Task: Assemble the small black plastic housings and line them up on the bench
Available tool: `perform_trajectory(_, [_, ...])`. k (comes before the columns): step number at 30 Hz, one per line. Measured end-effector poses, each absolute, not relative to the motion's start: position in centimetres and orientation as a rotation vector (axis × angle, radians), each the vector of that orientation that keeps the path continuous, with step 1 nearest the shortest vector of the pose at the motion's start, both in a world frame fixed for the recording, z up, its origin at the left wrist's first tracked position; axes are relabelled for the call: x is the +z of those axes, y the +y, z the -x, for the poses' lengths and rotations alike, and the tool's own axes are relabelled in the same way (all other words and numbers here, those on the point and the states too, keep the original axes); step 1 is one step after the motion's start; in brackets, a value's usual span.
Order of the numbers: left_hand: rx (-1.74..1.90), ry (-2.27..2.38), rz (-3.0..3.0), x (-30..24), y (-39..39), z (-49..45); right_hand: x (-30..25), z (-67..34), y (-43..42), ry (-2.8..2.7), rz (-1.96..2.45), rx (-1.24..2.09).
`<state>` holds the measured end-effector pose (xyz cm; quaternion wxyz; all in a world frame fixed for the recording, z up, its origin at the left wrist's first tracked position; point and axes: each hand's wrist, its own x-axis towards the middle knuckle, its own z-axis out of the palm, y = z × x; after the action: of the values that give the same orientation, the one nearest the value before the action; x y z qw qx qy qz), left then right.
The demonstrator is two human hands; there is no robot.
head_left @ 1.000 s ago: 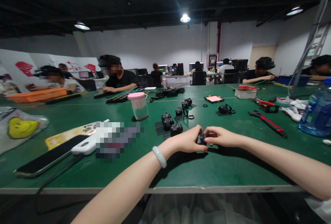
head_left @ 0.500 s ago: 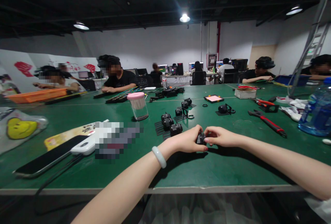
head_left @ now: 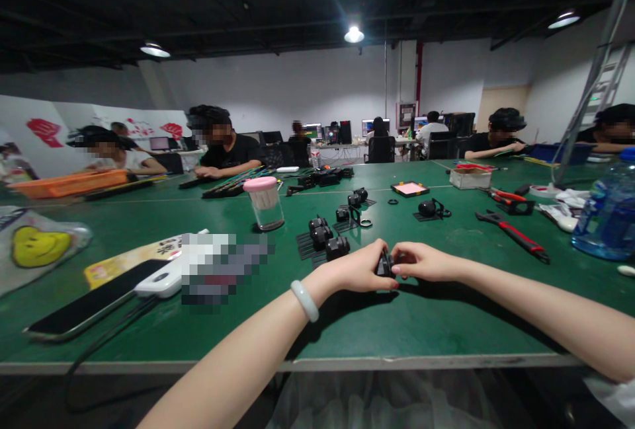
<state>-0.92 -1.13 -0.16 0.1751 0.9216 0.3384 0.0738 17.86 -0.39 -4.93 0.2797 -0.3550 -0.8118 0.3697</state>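
Observation:
My left hand [head_left: 358, 269] and my right hand [head_left: 424, 262] meet over the green table [head_left: 397, 330], both pinched on one small black part [head_left: 385, 264] held between their fingertips. Most of the part is hidden by the fingers. A pale bangle [head_left: 304, 301] sits on my left wrist. Just beyond my left hand lie several similar black parts [head_left: 327, 238] on black ridged plates.
A pink-lidded clear jar [head_left: 266, 203] stands behind them. Red-handled pliers [head_left: 513, 234] and a blue water bottle [head_left: 606, 212] lie at right. A phone [head_left: 94, 303] and a yellow smiley bag [head_left: 40, 245] rest at left. Other people sit at the table's far side.

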Motion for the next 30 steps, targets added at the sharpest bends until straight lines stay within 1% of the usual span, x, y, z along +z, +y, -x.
perform_trajectory(10, [0.224, 0.955, -2.623, -0.4, -0.95, 0.97, -4.99, -17.87, -0.37, -2.177, 0.929, 1.02])
perform_trajectory(22, [0.233, 0.937, -2.629, -0.5, -0.87, 0.99, -4.96, -17.91, -0.38, -2.199, 0.961, 0.949])
perform_trajectory(30, [0.208, 0.939, -2.649, -0.48, -0.81, 1.01, -5.11, -17.94, -0.27, -2.185, 0.929, 0.971])
